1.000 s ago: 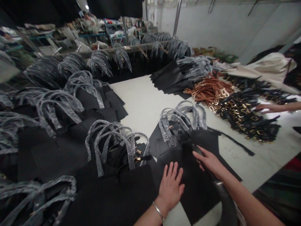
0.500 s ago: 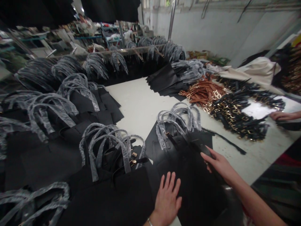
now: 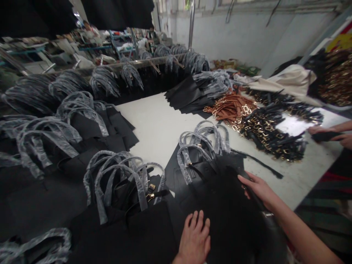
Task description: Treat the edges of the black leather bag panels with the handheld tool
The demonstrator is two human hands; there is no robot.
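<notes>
Table [image 3: 162,124]: handbags [image 3: 110,190] stacked along left side, more handbags [image 3: 206,161] front centre, buckled straps [image 3: 269,134] right, bag panels [image 3: 184,97] behind.

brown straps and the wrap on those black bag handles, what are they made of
The brown straps look like leather or faux leather, flat with a soft sheen; the look can't settle which. The handle wrap seems to be thin, translucent grey plastic film, glossy and crinkled, with the dark handles showing through.
</notes>
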